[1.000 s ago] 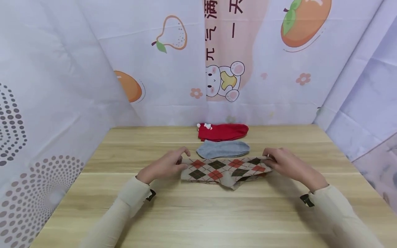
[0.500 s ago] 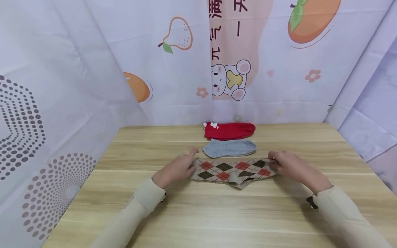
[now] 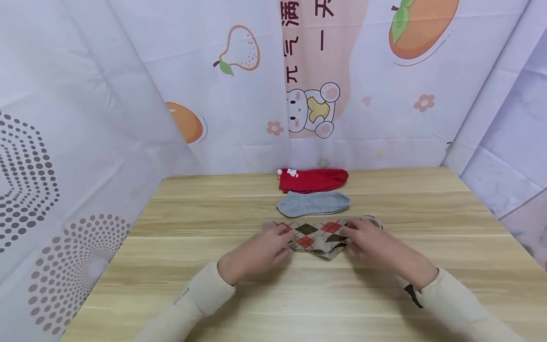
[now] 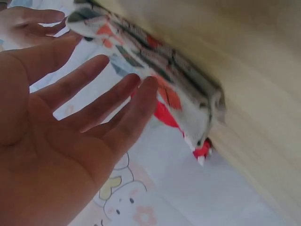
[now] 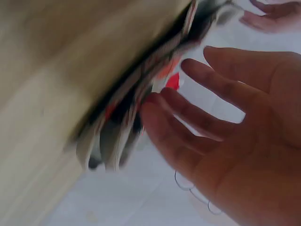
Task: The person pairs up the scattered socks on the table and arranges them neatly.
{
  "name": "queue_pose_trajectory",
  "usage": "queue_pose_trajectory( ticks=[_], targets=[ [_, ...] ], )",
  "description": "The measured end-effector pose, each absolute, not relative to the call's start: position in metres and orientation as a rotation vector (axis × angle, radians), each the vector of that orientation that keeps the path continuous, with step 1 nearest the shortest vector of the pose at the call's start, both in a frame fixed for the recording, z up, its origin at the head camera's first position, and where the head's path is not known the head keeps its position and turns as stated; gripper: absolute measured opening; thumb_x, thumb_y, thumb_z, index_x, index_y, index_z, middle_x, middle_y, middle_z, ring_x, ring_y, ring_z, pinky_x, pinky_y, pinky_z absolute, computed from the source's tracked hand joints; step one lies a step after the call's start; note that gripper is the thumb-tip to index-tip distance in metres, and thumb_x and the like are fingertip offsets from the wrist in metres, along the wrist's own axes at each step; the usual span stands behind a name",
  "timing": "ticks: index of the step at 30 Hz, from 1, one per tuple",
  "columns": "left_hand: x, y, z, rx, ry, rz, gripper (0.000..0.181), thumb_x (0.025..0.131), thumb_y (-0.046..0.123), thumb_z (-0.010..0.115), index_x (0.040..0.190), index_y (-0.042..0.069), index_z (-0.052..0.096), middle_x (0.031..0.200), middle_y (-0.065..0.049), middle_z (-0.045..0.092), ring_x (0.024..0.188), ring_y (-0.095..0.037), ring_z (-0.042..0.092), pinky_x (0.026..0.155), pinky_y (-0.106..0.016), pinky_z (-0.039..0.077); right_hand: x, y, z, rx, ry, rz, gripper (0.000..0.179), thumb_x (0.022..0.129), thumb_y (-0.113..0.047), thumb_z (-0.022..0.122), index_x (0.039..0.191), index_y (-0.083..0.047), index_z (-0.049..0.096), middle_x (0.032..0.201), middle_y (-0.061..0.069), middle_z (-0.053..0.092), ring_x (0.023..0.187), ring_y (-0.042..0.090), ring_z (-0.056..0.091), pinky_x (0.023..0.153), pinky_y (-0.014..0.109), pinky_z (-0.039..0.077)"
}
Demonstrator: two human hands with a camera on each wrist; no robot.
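Note:
A pair of argyle socks (image 3: 314, 235), beige with red and dark green diamonds, lies flat across the wooden table in layers. Over its left part is my left hand (image 3: 267, 244), fingers extended and spread in the left wrist view, the fingertips right at the cloth (image 4: 181, 96). From the other side my right hand (image 3: 373, 242) reaches over the sock's right part, its fingers loosely bent and not curled round the fabric. In the right wrist view the layered sock edges (image 5: 117, 136) stand beside the fingertips. Part of the pattern is hidden under both hands.
Behind the argyle socks lie folded grey-blue socks (image 3: 314, 204), then red socks (image 3: 316, 180) with a white figure at one end. A printed curtain (image 3: 239, 114) hangs along the back edge of the wooden table (image 3: 299, 299), with more sheets at both sides.
Both hands have let go of the ends of the argyle socks and moved inward over them. The socks stay about in place, as do the grey-blue and red ones.

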State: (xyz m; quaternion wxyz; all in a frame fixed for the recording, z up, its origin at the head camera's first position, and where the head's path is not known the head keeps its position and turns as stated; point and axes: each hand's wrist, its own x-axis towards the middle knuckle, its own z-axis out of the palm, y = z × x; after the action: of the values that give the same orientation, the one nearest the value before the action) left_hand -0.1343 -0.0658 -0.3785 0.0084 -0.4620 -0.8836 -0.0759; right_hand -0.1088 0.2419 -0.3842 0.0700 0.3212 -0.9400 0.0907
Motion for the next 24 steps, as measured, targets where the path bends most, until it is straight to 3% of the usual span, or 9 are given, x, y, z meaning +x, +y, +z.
queue_pose_trajectory(
  ticks=[4, 12, 18, 21, 24],
  targets=[
    [-0.130, -0.065, -0.384, -1.450, -2.806, -0.185, 0.029, 0.099, 0.022, 0.062, 0.125, 0.007, 0.063, 0.116, -0.007, 0.061, 0.105, -0.019, 0.057, 0.092, -0.032, 0.051, -0.106, 0.239, -0.392, 0.999, -2.819, 0.235, 0.026, 0.086, -0.006, 0.074, 0.111, -0.005, 0.068, 0.101, 0.009, 0.061, 0.089, 0.026, 0.058, 0.077, 0.044, 0.052],
    [-0.131, -0.067, -0.389, -1.429, -2.823, -0.182, 0.038, 0.099, 0.025, 0.064, 0.131, 0.005, 0.059, 0.125, -0.009, 0.059, 0.112, -0.021, 0.056, 0.097, -0.034, 0.049, -0.104, 0.240, -0.404, 0.946, -2.823, 0.324, 0.035, 0.093, -0.011, 0.068, 0.125, 0.001, 0.063, 0.125, 0.021, 0.060, 0.112, 0.037, 0.057, 0.091, 0.053, 0.051],
    [-0.132, -0.068, -0.391, -1.406, -2.761, -0.159, 0.041, 0.099, 0.029, 0.064, 0.132, 0.006, 0.058, 0.123, -0.008, 0.058, 0.110, -0.022, 0.056, 0.098, -0.036, 0.048, -0.103, 0.239, -0.401, 0.913, -2.818, 0.321, 0.037, 0.094, -0.015, 0.069, 0.126, 0.001, 0.063, 0.126, 0.022, 0.060, 0.114, 0.038, 0.058, 0.093, 0.054, 0.049],
    [-0.129, -0.068, -0.393, -1.362, -2.716, -0.152, 0.045, 0.099, 0.035, 0.062, 0.135, 0.008, 0.056, 0.131, -0.012, 0.055, 0.121, -0.027, 0.052, 0.103, -0.044, 0.045, -0.101, 0.239, -0.399, 0.911, -2.724, 0.275, 0.040, 0.092, -0.019, 0.072, 0.126, 0.000, 0.063, 0.123, 0.022, 0.061, 0.114, 0.041, 0.056, 0.095, 0.056, 0.047],
    [-0.122, -0.071, -0.394, -1.315, -2.662, -0.125, 0.055, 0.099, 0.044, 0.059, 0.144, 0.014, 0.050, 0.149, -0.015, 0.044, 0.137, -0.034, 0.038, 0.112, -0.054, 0.033, -0.096, 0.242, -0.399, 0.887, -2.614, 0.238, 0.051, 0.088, -0.025, 0.075, 0.132, -0.005, 0.061, 0.132, 0.024, 0.056, 0.124, 0.044, 0.048, 0.102, 0.059, 0.039]
  ],
)
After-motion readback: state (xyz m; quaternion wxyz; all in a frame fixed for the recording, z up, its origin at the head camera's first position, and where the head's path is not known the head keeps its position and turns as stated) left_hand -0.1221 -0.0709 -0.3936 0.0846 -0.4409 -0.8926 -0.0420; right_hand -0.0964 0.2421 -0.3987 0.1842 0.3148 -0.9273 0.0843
